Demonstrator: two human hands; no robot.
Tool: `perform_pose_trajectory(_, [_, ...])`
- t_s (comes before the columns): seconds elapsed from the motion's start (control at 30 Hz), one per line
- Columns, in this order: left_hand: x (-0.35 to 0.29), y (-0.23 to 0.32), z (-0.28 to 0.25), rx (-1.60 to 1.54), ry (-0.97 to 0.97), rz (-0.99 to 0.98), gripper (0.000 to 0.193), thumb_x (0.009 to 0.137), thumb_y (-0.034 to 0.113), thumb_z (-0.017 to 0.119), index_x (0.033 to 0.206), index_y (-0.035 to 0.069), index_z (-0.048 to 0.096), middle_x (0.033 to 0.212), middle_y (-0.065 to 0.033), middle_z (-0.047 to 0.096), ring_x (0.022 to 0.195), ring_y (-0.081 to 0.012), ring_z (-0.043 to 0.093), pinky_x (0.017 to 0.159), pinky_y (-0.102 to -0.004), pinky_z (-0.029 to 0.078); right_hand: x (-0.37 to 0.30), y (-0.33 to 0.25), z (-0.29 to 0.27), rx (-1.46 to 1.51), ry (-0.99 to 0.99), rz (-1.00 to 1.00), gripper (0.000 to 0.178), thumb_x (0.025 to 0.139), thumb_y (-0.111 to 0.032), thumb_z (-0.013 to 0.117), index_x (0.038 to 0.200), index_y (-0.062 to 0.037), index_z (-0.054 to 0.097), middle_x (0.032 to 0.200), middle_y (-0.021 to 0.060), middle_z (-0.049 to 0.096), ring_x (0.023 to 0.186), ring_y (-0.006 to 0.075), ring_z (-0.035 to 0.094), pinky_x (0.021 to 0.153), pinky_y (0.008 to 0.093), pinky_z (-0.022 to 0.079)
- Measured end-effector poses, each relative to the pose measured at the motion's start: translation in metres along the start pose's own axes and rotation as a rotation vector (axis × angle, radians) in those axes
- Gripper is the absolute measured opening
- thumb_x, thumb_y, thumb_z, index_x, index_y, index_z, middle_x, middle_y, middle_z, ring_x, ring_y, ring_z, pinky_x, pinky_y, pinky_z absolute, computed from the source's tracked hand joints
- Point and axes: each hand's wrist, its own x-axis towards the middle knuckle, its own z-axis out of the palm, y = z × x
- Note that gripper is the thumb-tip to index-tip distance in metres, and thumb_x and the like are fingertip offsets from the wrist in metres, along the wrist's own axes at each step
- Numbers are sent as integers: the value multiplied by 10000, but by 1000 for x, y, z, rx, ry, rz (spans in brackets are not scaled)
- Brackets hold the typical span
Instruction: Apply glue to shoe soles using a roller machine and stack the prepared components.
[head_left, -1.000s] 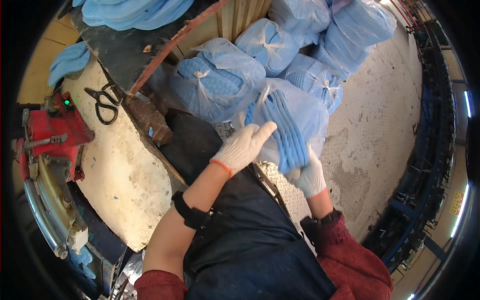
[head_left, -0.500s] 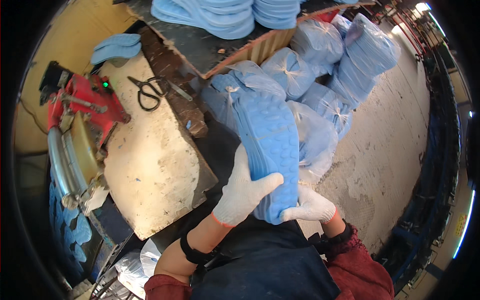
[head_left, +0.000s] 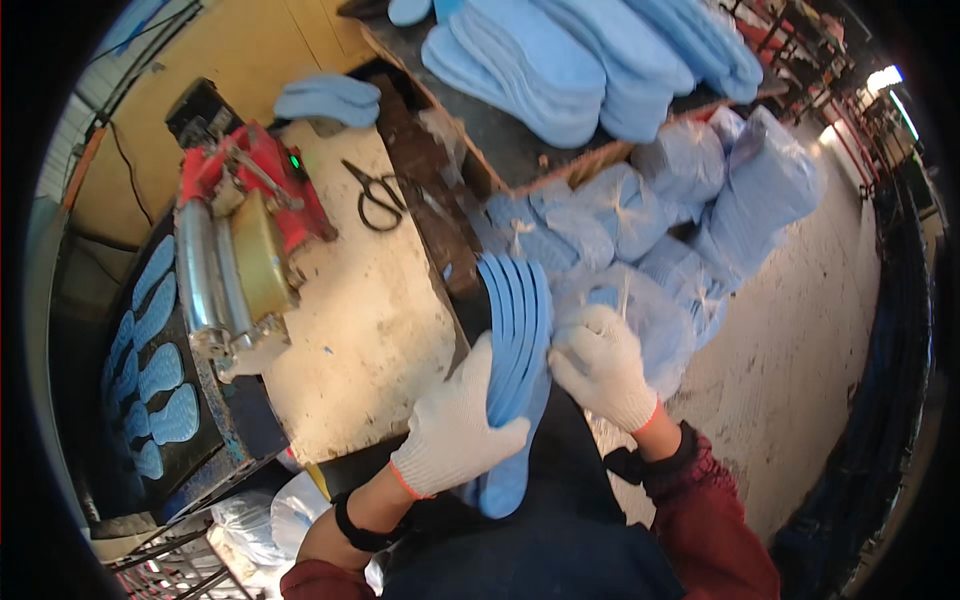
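A fanned stack of light-blue insoles (head_left: 520, 310) stands slantwise in front of my body, its upper ends spread into separate layers. My left hand (head_left: 455, 425), in a white knit glove, wraps round the stack's lower left side with the thumb across the front. At the right edge of the stack, my gloved right hand (head_left: 603, 368) has its fingers curled in against the outermost insole. Its fingertips are partly hidden.
Left is a worn bench (head_left: 350, 340) with black scissors (head_left: 375, 197) and a red machine with metal rollers (head_left: 240, 220). Loose insoles (head_left: 175, 413) lie beyond the machine. Stacked insoles (head_left: 530, 70) cover a dark table ahead; bagged bundles (head_left: 760, 190) sit on the floor at right.
The stack has tilted and its layers have fanned apart at the top. My right hand has risen from the stack's bottom to its right edge. The view has shifted leftward.
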Motion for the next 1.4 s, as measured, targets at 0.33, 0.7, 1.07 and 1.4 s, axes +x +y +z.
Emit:
perform_pose_trajectory(0.33, [-23,-2,-32,-19,-87,-69,921,725,345,687,1480,23,266,1277,-284,541,1147,-394,580,976,-406,462,19,-32,-14,206,-280,102,329,796,-152,781,1061,-63,608,806,67,625,735,137,601,662,282,493])
perform_pose_trajectory(0.7, [-40,-1,-59,-66,-175,79,903,712,359,739,1430,-17,339,1174,-254,593,1059,-403,605,916,-425,480,80,-31,-27,-85,188,-152,132,763,-65,704,785,-72,574,750,64,634,614,261,624,535,337,489])
perform_pose_trajectory(1.07, [-50,-30,-81,-239,-307,244,922,741,328,706,1505,93,244,1242,-217,571,1085,-375,601,935,-399,466,321,-16,-146,36,5,121,180,876,-197,645,796,-41,600,657,-8,553,559,60,497,510,245,414])
perform_pose_trajectory(1.4, [-15,-91,-56,-701,-66,179,1002,718,201,751,1500,-70,187,1507,-214,342,1405,-290,317,1164,-376,243,532,44,-157,-407,303,-16,261,899,-157,578,1119,-65,684,896,68,695,839,224,647,721,319,502])
